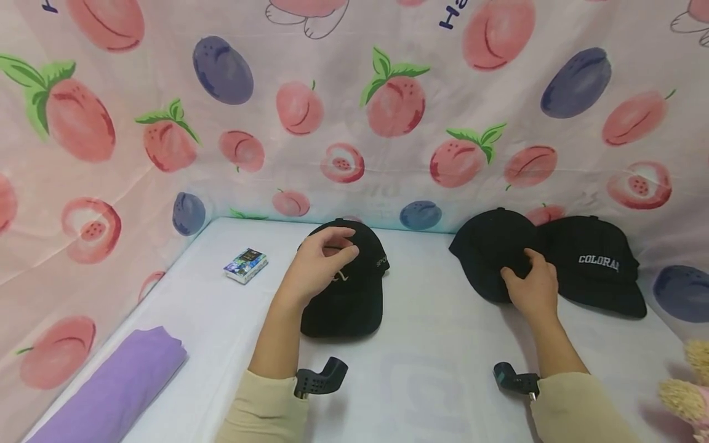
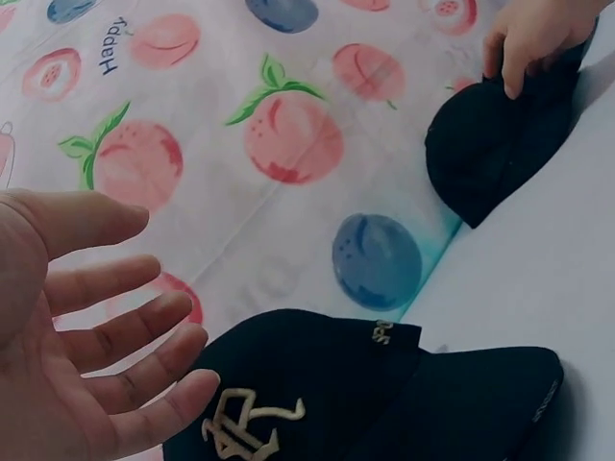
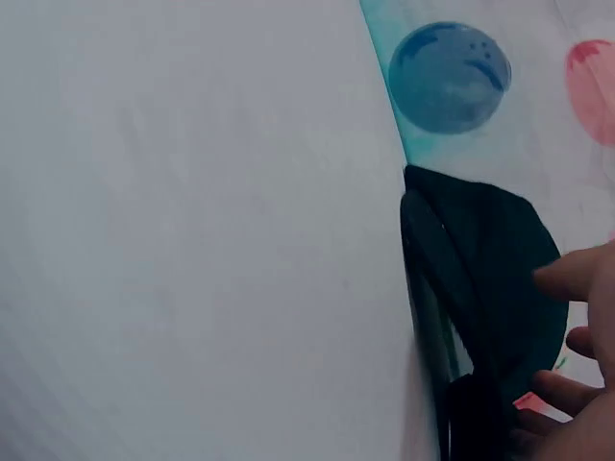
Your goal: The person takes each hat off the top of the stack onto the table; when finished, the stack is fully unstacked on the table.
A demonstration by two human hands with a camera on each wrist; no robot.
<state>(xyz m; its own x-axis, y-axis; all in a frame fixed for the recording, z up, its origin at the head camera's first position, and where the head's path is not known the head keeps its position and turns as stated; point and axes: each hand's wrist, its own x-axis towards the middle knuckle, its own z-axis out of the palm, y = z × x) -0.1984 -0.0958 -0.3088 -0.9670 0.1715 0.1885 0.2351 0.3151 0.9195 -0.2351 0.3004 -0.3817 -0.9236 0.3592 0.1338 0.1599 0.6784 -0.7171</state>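
A black cap (image 1: 346,314) with a gold emblem and lettering on its side lies on the table, its brim towards me. Just above its crown hovers my left hand (image 1: 310,271), the thumb and fingers apart; in the left wrist view the fingers (image 2: 144,327) are loosely spread with nothing between them. A second black cap (image 1: 490,243) is at the back right. My right hand (image 1: 534,286) is at its near right side, thumb and forefinger spread; whether they touch it is unclear. Partly behind that cap sits a third black cap (image 1: 592,246) with white "COLORA" lettering.
A small patterned packet (image 1: 245,266) lies left of the first cap. Folded purple cloth (image 1: 119,387) lies at the front left, and fuzzy yellow-pink items (image 1: 684,400) at the right edge. A fruit-print curtain (image 1: 343,123) hangs behind the white table (image 1: 426,363).
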